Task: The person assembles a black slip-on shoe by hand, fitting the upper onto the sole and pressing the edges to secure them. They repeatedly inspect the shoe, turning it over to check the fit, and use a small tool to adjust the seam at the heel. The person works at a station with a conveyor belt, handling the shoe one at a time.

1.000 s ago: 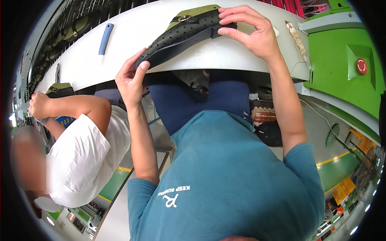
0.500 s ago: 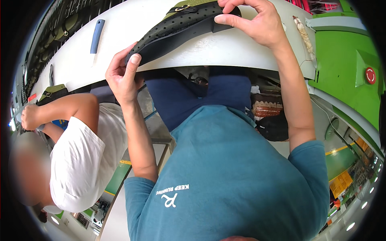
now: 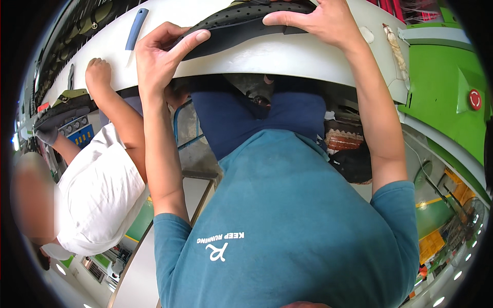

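Observation:
Between my two hands is a black shoe [image 3: 233, 37] with a dotted upper and a thick dark sole, raised over the white table [image 3: 246, 65]. My left hand [image 3: 163, 51] grips its toe end, the thumb lying along the sole's edge. At the heel end my right hand [image 3: 328, 23] is closed round the shoe, thumb pressed on the sole side and the fingers partly cut off by the upper edge of the view. The top of the shoe also runs out of the picture.
A blue-handled knife [image 3: 136, 28] lies on the table beyond my left hand. To the left a co-worker in a white shirt [image 3: 100, 192] holds another shoe [image 3: 61, 110]. A wrapped stick-like tool [image 3: 395, 49] lies near the green machine [image 3: 441, 77] with its red button [image 3: 474, 99].
The shoe has moved up and slightly right, turning more level. My left hand has risen with it. The co-worker's bare hand has swung toward the table, and their gloved hand now shows.

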Tool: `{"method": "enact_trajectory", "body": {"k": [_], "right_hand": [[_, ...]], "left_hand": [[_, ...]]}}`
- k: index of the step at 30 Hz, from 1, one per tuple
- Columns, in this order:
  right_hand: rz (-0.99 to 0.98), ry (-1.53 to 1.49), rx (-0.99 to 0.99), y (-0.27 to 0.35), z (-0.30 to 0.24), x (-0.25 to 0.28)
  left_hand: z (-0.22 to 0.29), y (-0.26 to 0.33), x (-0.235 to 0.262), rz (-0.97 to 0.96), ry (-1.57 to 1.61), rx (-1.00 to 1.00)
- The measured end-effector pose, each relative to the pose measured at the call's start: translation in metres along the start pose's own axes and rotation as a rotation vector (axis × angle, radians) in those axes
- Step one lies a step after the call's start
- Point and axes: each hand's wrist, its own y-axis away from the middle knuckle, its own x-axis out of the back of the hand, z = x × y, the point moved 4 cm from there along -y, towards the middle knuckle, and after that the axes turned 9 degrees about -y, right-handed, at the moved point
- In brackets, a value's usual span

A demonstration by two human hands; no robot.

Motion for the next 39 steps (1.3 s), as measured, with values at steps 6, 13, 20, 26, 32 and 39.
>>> {"method": "enact_trajectory", "body": {"k": [6,13,20,26,32,39], "right_hand": [[0.002,0.016,0.023,0.0,0.005,-0.002],[0.016,0.029,0.043,-0.007,-0.004,-0.018],[0.025,0.071,0.023,-0.013,-0.009,-0.024],[0.028,0.196,0.067,-0.023,-0.021,-0.031],[0.025,0.24,0.005,-0.026,-0.023,-0.038],[-0.016,0.233,-0.173,-0.033,-0.023,-0.04]], "left_hand": [[0.011,-0.006,0.0,-0.001,-0.145,-0.064],[0.008,-0.015,-0.003,-0.006,-0.167,-0.123],[0.006,-0.02,0.003,-0.058,-0.244,-0.128],[0.01,-0.019,0.0,0.01,-0.276,-0.189],[0.023,-0.016,0.004,0.001,-0.343,-0.141],[0.033,-0.017,0.006,-0.036,-0.404,-0.08]]}}
